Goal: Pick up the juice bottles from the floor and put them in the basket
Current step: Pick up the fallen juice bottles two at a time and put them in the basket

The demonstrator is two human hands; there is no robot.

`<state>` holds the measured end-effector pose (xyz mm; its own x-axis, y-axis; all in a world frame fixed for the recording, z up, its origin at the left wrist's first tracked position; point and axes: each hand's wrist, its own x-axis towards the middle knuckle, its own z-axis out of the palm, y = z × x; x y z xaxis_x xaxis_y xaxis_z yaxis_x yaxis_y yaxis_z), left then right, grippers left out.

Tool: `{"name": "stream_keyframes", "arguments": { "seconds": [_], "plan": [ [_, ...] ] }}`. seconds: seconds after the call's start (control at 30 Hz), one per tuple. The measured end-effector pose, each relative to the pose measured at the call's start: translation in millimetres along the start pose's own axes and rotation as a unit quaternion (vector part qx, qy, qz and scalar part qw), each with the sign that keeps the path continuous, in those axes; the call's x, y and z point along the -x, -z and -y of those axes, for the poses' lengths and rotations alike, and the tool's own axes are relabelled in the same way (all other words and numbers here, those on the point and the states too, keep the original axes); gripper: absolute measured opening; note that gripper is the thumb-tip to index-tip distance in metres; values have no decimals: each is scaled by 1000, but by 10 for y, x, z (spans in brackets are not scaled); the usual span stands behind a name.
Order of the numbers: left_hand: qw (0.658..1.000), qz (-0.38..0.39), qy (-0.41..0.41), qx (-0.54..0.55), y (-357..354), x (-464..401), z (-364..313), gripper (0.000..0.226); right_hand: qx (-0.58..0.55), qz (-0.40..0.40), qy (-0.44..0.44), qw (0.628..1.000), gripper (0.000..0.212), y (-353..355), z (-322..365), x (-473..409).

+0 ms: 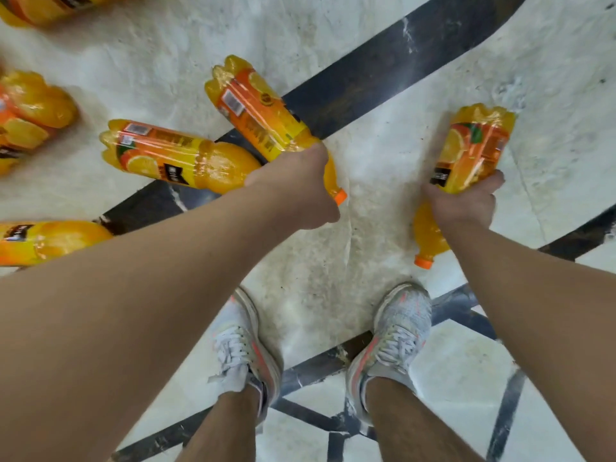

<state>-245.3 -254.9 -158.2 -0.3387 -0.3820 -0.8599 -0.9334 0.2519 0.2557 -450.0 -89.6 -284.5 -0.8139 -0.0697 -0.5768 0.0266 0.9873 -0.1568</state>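
Note:
Several orange juice bottles with orange labels and caps lie on a pale marble floor. My left hand is wrapped around the neck end of one bottle, whose base points away from me. My right hand grips the middle of another bottle, its orange cap pointing toward my feet. A third bottle lies just left of my left hand. The basket is not in view.
More bottles lie at the left edge, at the lower left and at the top left corner. My two feet in grey trainers stand below the hands. Dark inlay bands cross the floor.

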Motion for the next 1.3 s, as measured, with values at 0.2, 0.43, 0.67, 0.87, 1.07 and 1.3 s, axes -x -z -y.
{"name": "stream_keyframes", "arguments": {
  "seconds": [0.2,0.43,0.67,0.87,1.07,1.3],
  "plan": [
    [1000,-13,22,-2,5,116,215,65,-28,37,-1,999,95,25,191,337],
    [999,-27,31,30,34,456,363,65,23,147,119,982,88,246,525,1226],
    [997,-37,63,33,-112,659,848,69,107,227,236,939,93,313,881,2192],
    [991,-55,115,48,-422,645,1512,69,164,246,271,916,108,13,1072,2541],
    [986,-106,130,7,-873,506,2206,104,192,242,288,906,110,-377,1216,2546],
    [984,-112,124,-69,-1206,234,2762,121,221,220,351,883,106,-673,1222,2451]
  ]
}}
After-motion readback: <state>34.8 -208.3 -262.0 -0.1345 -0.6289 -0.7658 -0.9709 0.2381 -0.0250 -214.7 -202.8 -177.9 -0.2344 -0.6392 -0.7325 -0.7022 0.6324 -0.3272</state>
